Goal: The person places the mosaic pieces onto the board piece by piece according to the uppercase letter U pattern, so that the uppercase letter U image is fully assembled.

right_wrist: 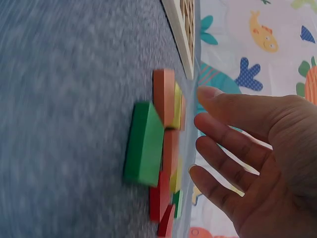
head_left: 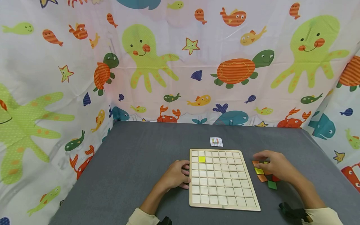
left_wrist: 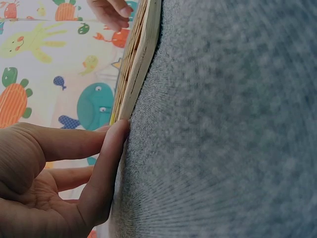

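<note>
A wooden grid board (head_left: pixel 225 207) lies flat on the grey cloth. One yellow square tile (head_left: pixel 202 159) sits in a cell near its upper left corner. My left hand (head_left: pixel 175 175) rests against the board's left edge, and in the left wrist view the straight thumb (left_wrist: pixel 110 166) touches its side. My right hand (head_left: pixel 278 165) hovers over loose tiles to the right of the board. In the right wrist view its loosely bent fingers hold nothing. Those tiles include a green one (right_wrist: pixel 144 144), an orange one (right_wrist: pixel 163 96) and a red one (right_wrist: pixel 159 196).
Behind the board lies a small white card (head_left: pixel 216 142) printed with a grid and a coloured U shape. Grey cloth (head_left: pixel 126 162) covers the table. A curtain with sea animals (head_left: pixel 174 72) hangs along the back and sides.
</note>
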`<state>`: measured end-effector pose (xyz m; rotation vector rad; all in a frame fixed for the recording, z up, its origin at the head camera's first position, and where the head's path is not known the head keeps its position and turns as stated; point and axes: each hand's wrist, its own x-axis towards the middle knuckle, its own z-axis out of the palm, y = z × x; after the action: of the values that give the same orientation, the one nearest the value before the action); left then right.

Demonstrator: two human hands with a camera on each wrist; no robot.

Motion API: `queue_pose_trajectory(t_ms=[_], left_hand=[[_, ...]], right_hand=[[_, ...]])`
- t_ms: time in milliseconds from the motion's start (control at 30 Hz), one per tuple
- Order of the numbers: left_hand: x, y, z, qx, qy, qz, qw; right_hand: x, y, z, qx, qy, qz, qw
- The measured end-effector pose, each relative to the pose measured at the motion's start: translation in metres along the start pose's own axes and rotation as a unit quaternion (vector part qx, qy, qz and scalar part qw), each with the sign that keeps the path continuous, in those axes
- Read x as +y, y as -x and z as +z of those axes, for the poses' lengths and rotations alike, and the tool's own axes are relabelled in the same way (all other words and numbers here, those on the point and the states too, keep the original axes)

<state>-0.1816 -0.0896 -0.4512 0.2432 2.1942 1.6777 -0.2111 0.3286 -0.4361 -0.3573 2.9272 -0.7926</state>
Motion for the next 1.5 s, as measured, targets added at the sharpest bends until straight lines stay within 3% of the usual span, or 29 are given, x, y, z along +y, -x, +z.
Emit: queue_pose_trajectory(t_ms=[500, 800, 1500], left_hand=[[0.001, 0.001, 0.0, -0.002, 0.006, 0.005, 1.0], [0.003, 0.001, 0.0, -0.005, 0.008, 0.006, 0.9999], [0.0, 0.001, 0.001, -0.001, -0.006, -0.001, 1.0]], right_hand=[[0.027, 0.009, -0.012, -0.019, 0.022, 0.037, 0.9989], [0.036, 0.01, -0.015, -0.018, 0.038, 0.039, 0.9983], [0.04, 0.013, -0.018, -0.023, 0.055, 0.039, 0.9974]])
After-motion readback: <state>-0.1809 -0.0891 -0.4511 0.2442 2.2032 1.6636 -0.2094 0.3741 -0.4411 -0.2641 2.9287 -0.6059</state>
